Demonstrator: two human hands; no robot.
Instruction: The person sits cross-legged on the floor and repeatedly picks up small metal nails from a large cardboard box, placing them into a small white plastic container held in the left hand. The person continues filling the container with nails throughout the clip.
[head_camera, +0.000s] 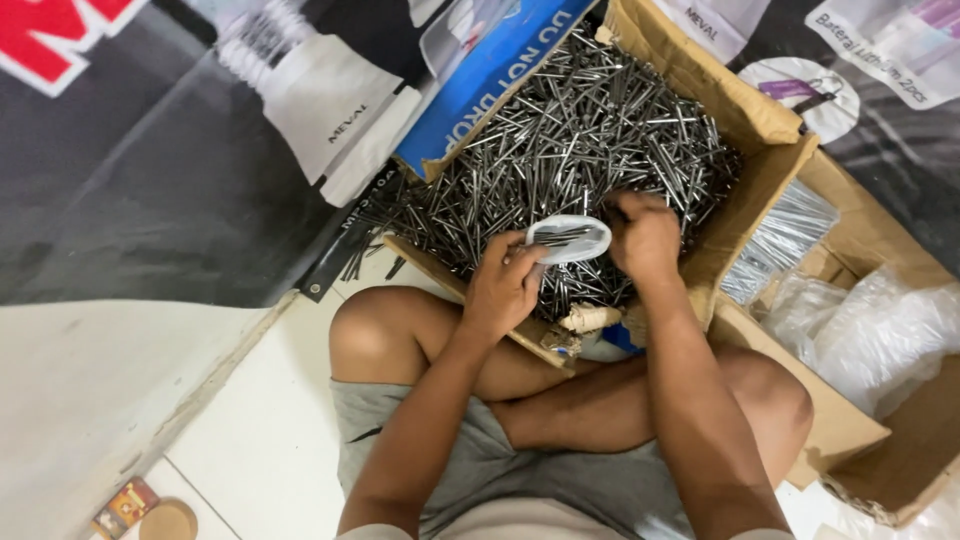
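- Left hand (505, 285): closed around a small clear plastic bag (568, 238), mouth pinched open and turned toward the pile, apparently so nails can be slid in; a few nails already visible inside.
- Right hand (643, 235): fingers curled down into the nail heap just beside the bag's mouth, seemingly gathering a bunch; exactly what is gripped cannot be told.
- Loose steel nails (580, 130): large tangled heap filling a torn cardboard box (700, 75), set directly ahead of crossed legs, within easy reach of both hands; some strays spilled past the collapsed near wall onto the floor.
- Blue carton flap (490, 85): lying along the heap's left edge, partly holding the nails back.
- Second cardboard box (850, 420): at the right side, holding crumpled clear plastic bags (880, 335) and a packed bundle of nails (780, 240), close to the right elbow.
- Printed banner sheet (150, 150): spread under the boxes as ground cover.
- White tiled floor (260, 420): seating surface; small round tin (168, 522) near the lower left corner.
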